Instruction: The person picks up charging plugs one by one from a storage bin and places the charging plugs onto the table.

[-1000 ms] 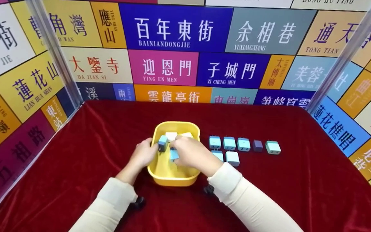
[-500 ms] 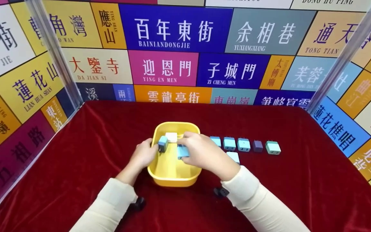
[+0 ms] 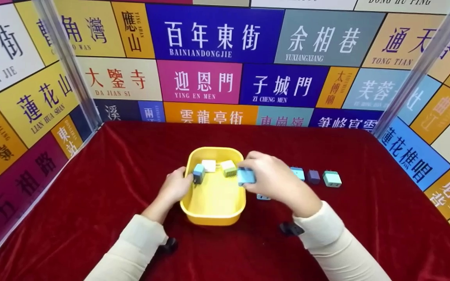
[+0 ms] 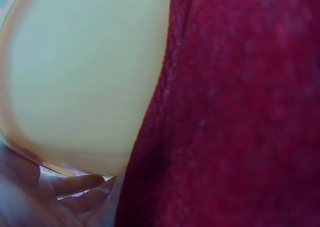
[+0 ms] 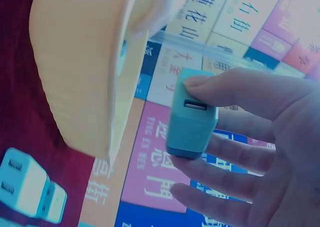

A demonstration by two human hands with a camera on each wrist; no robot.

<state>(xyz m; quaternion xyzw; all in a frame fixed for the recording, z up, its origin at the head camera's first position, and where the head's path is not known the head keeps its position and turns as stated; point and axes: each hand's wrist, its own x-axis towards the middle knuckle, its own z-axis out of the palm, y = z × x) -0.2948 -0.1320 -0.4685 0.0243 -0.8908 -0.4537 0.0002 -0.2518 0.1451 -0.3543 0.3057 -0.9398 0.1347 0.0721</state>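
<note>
My left hand [image 3: 174,185] grips the left rim of a yellow plastic bin [image 3: 214,219]; the left wrist view shows its fingers [image 4: 80,184] at the bin's edge. Inside the bin lie a blue-and-dark USB charger [image 3: 198,172], a white charger [image 3: 209,166] and a pale green-white charger [image 3: 229,168]. My right hand [image 3: 275,177] pinches a light blue USB charger [image 5: 192,117] between thumb and fingers, at the bin's right rim in the head view. The right wrist view shows one USB port on it.
Right of the bin on the dark red cloth [image 3: 139,156] stand more chargers: a blue one [image 3: 297,173], a dark purple one [image 3: 313,177] and a green one [image 3: 332,178]. Others are partly behind my right hand. Walls with printed street signs [image 3: 213,31] enclose the table.
My right hand has moved right, from inside the bin to its right rim, carrying the light blue charger. The pale green-white charger in the bin is now uncovered. My left hand stays on the rim.
</note>
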